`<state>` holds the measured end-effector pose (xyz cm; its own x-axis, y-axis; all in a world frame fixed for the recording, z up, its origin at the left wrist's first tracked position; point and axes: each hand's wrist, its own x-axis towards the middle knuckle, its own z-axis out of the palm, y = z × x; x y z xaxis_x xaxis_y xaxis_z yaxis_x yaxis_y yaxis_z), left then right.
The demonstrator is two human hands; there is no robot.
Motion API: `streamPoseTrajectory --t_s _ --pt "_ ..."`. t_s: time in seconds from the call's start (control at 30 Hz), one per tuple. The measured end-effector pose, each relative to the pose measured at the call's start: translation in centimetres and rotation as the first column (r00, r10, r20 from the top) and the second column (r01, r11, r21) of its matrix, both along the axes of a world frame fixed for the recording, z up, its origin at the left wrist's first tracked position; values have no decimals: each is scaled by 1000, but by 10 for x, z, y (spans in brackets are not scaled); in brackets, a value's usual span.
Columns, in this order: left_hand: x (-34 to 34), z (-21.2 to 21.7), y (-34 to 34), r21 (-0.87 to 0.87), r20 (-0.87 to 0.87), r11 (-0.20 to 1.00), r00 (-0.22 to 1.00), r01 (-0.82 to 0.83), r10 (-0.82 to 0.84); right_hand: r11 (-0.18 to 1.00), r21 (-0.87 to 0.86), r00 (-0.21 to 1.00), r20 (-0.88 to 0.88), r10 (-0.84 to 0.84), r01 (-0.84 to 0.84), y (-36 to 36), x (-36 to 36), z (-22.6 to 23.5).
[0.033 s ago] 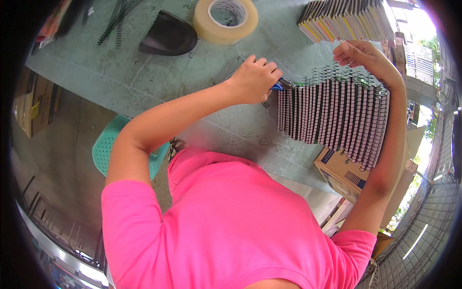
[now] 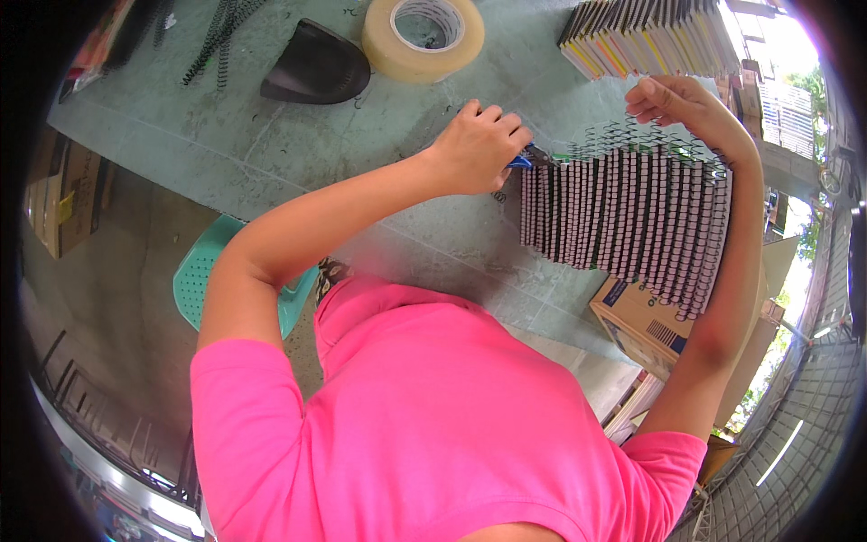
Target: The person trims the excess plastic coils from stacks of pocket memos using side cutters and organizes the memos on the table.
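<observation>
My left hand (image 2: 479,149) is wrapped round blue-handled pliers (image 2: 522,163), with their dark jaws at the near-left end of a packed row of spiral-bound notebooks (image 2: 623,212). Loose ends of black coil (image 2: 632,135) stick out along the row's far side. Beyond the row's far right corner, my right hand (image 2: 673,99) is held with its fingers curled in. Whether anything is inside those fingers is hidden. My right forearm runs along the right end of the row.
A roll of clear tape (image 2: 424,68), a black curved plastic piece (image 2: 318,65) and loose black coils (image 2: 221,41) lie on the green table (image 2: 298,154). More bound books (image 2: 646,41) stand at the far right. A cardboard box (image 2: 637,325) and a teal stool (image 2: 203,271) are below.
My left hand and the pliers have shifted very slightly. The right hand and the notebooks look the same.
</observation>
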<state>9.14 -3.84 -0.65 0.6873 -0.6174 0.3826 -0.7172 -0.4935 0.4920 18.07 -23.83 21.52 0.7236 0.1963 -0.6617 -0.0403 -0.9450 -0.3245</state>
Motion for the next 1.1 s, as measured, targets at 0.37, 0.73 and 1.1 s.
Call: streamPoseTrajectory --t_s 0.37,0.73,1.1 --pt "7 8 -14 97 -154 992 986 74 -59 1000 -1 1000 9 3 -3 0 0 -2" --pt "8 0 -6 -95 22 996 1000 2 0 1000 0 1000 6 -19 19 -2 0 -1" --pt "11 13 -16 16 -121 995 988 99 -96 1000 -20 1000 -7 -12 12 0 0 -4"
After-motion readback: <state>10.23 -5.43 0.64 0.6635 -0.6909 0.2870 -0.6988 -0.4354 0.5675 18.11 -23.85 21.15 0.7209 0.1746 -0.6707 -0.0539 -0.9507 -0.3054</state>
